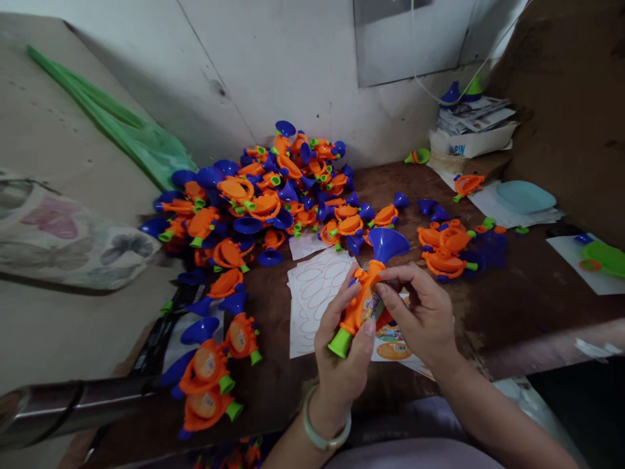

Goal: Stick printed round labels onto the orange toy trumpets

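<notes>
My left hand is wrapped round an orange toy trumpet with a blue bell at the top and a green mouthpiece at the bottom. My right hand pinches a small sticker against the trumpet's orange body with thumb and fingertips. A pale bangle sits on my left wrist. Under my hands lie sticker sheets, one white with empty oval outlines, one coloured.
A big heap of orange-and-blue toy trumpets fills the back of the brown table. Three stickered trumpets lie at the front left. More parts sit right, by a teal lid and paper stack.
</notes>
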The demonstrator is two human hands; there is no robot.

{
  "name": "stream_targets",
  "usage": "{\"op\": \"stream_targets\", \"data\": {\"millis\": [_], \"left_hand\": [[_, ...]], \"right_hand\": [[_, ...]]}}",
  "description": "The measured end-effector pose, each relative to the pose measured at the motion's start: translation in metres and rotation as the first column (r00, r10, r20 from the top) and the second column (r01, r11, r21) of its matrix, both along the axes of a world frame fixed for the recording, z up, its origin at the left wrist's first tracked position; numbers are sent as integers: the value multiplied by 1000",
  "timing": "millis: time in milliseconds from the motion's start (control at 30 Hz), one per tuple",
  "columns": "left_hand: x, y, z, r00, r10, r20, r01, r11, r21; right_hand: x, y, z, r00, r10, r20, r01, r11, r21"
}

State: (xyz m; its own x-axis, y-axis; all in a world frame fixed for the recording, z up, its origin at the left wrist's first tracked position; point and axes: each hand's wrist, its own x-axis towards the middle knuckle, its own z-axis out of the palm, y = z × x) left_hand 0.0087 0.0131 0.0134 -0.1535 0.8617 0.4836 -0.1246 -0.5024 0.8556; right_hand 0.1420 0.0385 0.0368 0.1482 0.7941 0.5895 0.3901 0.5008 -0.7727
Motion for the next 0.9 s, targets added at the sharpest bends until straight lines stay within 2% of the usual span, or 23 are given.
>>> {"op": "stream_targets", "data": {"millis": [67,200,233,367,467,500,567,600,667,733,767,867,900], "left_hand": [[0,0,-2,1000,13,-17,-13,1000,-1],[-2,1,-8,999,44,-13,-44,999,-8],[-2,1,-9,999,45,-18,-46,999,-4],[-7,-2,-7,998,34,-57,-35,999,-9],[-17,-8,-7,1000,-9,6,9,997,-73],[-23,-10,-9,999,-21,50,26,994,-106],[-41,-12,-15,985,22,169,10,983,-186],[-55,-12,-18,969,87,232,-31,972,-235],[-92,-15,-25,900,304,312,-184,915,-360],[-140,-23,-28,783,549,292,-379,794,-475],[-166,-29,-29,717,650,250,-471,717,-514],[-236,-51,-29,600,774,202,-597,601,-531],[-254,-57,-31,579,795,183,-613,572,-545]], "right_hand": [[3,2,-4,997,-52,65,51,999,5],[12,10,-10,951,-283,128,276,959,72],[14,11,-11,946,-289,144,281,957,73],[15,20,-16,942,-178,285,174,984,40],[18,31,-29,939,-231,254,226,973,49],[19,33,-35,950,-216,225,216,976,28],[18,35,-46,977,-104,188,116,992,-53],[16,34,-50,983,-21,185,41,994,-106],[9,31,-55,964,172,204,-126,967,-221],[-3,28,-56,883,403,238,-300,878,-373],[-12,28,-55,813,529,242,-380,799,-466],[-54,35,-54,575,800,168,-511,512,-690],[-73,40,-55,534,834,139,-524,456,-719]]}}
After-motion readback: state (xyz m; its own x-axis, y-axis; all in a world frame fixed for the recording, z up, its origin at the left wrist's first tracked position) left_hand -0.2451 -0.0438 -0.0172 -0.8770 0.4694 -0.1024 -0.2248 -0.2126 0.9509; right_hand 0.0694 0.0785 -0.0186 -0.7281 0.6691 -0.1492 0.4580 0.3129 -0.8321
